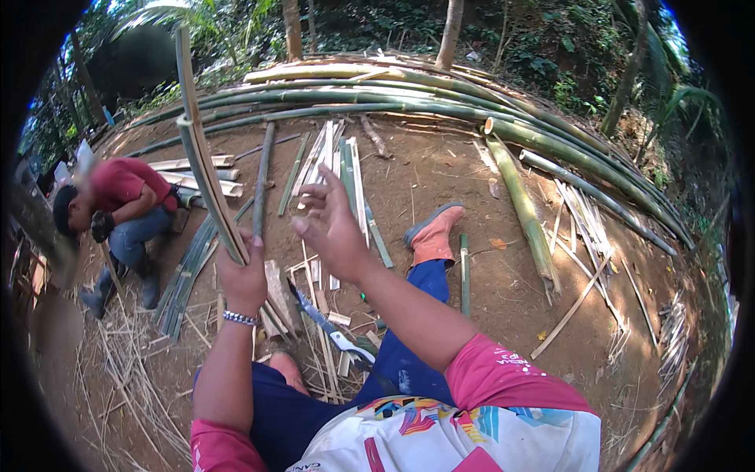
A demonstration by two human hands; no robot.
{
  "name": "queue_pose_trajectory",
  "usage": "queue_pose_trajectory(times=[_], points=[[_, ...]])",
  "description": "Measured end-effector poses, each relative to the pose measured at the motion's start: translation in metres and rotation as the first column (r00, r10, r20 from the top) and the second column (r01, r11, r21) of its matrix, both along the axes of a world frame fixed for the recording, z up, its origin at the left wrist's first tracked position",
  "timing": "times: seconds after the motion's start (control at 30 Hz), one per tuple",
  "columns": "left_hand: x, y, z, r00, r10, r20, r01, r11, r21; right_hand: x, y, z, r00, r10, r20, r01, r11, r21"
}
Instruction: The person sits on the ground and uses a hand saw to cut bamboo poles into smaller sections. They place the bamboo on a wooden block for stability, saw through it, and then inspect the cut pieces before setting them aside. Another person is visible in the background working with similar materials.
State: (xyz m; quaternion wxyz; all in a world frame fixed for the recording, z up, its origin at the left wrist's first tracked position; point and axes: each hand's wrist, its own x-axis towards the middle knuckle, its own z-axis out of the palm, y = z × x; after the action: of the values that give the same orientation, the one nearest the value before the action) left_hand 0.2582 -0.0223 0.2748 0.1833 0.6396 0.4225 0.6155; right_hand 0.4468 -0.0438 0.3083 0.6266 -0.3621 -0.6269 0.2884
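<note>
My left hand [242,275], with a chain bracelet at its wrist, is closed around a long split bamboo piece [206,177]. The piece stands tilted, its green skin on one side and pale inner wood on the other, its top leaning left and away. My right hand [334,228] is raised just right of it, fingers apart and holding nothing. Between my legs lies a long tool with a dark blade and a white handle [344,340]. Bamboo offcuts and thin strips [318,338] lie around it by my boots.
Long bamboo poles [354,96] lie across the back and curve right, with a shorter pole [523,208] nearer. Split strips [197,263] lie left and more [586,228] right. A person in a red shirt [126,189] crouches at far left. Shavings [130,377] cover the near left ground.
</note>
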Motion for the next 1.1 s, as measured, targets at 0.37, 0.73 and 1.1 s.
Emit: queue_pose_trajectory(times=[0.37, 0.73, 1.1], points=[[-0.170, 0.000, 0.073, 0.953, 0.292, -0.077, -0.281, 0.952, 0.124, 0.082, -0.012, -0.177, 0.980, -0.108, 0.166, 0.186, 0.792, -0.582], [-0.191, 0.015, -0.142, 0.737, 0.078, -0.671, -0.502, 0.728, -0.466, 0.005, -0.005, -0.313, 0.509, 0.667, 0.544, 0.230, 0.504, -0.833], [-0.172, -0.007, -0.298, 0.693, -0.151, -0.705, -0.623, 0.367, -0.691, 0.007, -0.047, -0.372, 0.129, 0.843, 0.521, 0.406, 0.435, -0.804]])
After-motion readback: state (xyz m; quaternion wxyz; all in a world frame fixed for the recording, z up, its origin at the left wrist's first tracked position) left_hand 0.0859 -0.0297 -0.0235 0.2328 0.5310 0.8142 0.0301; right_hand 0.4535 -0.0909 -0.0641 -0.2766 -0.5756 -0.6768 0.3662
